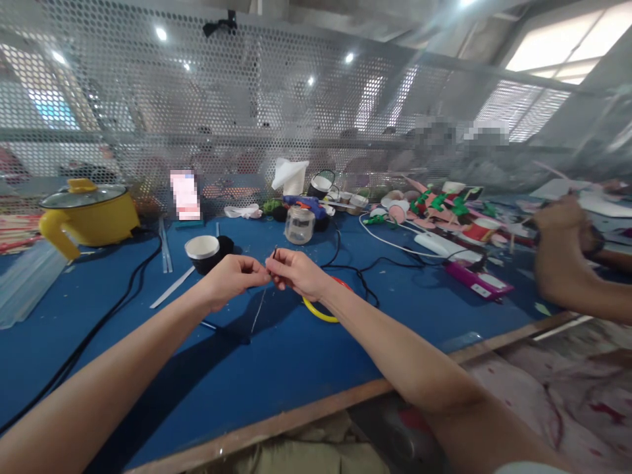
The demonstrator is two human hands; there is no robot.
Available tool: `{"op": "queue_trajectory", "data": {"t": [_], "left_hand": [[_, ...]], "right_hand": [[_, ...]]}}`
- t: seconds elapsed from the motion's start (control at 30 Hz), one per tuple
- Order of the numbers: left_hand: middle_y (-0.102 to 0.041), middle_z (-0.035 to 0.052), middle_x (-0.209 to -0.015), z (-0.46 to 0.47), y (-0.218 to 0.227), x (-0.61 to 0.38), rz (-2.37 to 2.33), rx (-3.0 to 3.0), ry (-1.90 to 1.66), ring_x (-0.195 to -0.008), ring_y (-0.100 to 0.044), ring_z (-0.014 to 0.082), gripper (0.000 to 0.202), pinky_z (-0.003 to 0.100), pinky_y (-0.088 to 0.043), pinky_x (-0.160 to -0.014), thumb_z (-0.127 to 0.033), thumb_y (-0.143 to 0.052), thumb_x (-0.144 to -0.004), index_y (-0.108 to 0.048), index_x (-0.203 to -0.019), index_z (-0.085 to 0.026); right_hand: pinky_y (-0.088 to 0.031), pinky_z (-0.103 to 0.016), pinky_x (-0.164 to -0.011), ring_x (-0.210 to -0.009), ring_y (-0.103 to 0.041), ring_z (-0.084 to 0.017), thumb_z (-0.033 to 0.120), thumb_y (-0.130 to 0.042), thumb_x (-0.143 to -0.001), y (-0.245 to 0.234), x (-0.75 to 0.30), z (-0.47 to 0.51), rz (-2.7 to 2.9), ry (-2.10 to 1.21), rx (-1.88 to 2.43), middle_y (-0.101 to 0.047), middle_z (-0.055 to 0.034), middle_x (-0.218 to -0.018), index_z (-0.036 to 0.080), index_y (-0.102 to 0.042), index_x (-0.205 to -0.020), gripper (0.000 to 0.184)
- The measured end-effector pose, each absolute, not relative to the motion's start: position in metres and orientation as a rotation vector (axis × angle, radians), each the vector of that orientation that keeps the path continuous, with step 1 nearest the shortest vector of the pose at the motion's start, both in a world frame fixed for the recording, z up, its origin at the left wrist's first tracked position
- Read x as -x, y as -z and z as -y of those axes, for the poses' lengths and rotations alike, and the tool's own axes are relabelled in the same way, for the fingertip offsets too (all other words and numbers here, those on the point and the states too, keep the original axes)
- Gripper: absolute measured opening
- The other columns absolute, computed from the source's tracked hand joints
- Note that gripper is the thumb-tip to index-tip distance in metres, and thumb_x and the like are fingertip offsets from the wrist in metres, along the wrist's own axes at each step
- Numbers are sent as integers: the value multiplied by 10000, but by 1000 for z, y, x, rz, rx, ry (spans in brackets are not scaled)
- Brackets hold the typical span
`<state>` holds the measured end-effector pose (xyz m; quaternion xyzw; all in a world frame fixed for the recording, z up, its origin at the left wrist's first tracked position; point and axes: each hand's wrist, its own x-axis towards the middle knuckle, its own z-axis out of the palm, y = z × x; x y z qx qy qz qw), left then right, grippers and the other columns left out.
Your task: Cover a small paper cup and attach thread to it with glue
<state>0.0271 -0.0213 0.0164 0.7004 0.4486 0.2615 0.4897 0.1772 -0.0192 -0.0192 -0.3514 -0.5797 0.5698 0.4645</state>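
Observation:
Over the middle of the blue table (276, 368), my left hand (237, 280) and my right hand (295, 271) meet at the fingertips, both pinched closed. A thin dark piece (274, 251) pokes up from my right fingers; its kind is too small to tell. Below the fingertips a thin pale thread (257, 313) hangs toward the table, and I cannot tell which hand holds it. What my left fingers grip is hidden. Behind my left hand stands a white-rimmed black cup (202, 253). A yellow ring (318, 313) lies partly under my right wrist.
A yellow electric pot (93, 214) stands at the left, its black cord crossing the table. Behind my hands are a clear jar (299, 226) and a blue glue gun (316, 205). A purple box (478, 282) lies to the right, near another person's arm (567, 263).

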Motion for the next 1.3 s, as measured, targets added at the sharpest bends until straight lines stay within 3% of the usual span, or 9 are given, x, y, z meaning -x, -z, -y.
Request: {"op": "queue_trajectory", "data": {"t": [0.2, 0.47, 0.8, 1.03, 1.3], "left_hand": [[-449, -61, -518, 20, -19, -25, -1091, -1679, -615, -434, -318, 36, 159, 184, -210, -414, -279, -595, -611, -555, -639, -128], [-515, -34, -551, 21, -21, -25, -1111, -1881, -686, -504, -413, 65, 141, 198, -304, -489, -261, -580, -616, -562, -592, -123], [-470, -42, -499, 23, -9, -32, -1160, -1897, -801, -480, -393, 68, 136, 208, -292, -473, -249, -579, -601, -528, -558, -131], [-411, -60, -472, 22, -12, -30, -1067, -1760, -751, -450, -330, 45, 180, 193, -241, -434, -245, -575, -613, -478, -509, -135], [-493, -38, -534, 22, -12, -30, -1081, -1847, -775, -499, -417, 68, 121, 205, -309, -485, -241, -571, -609, -523, -575, -136]], "right_hand": [[-324, -193, -404, -404, -390, -44, 507, -601, -626, 19, -178, 19, 1463, -1277, 917, -430, 72, -477, 156, -463, -653, 378], [-323, -209, -436, -399, -406, -58, 496, -548, -693, 20, -179, 20, 1597, -1071, 1009, -433, 64, -450, 164, -442, -639, 353], [-302, -211, -431, -423, -381, -67, 508, -541, -691, 18, -173, 27, 1581, -812, 1150, -409, 60, -458, 173, -425, -589, 368], [-359, -207, -435, -447, -428, -68, 492, -536, -701, 17, -174, 24, 1576, -1097, 914, -459, 51, -536, 172, -453, -668, 332], [-312, -206, -425, -398, -392, -64, 520, -518, -706, 20, -175, 24, 1579, -1003, 1034, -425, 65, -441, 170, -437, -633, 367]]}}
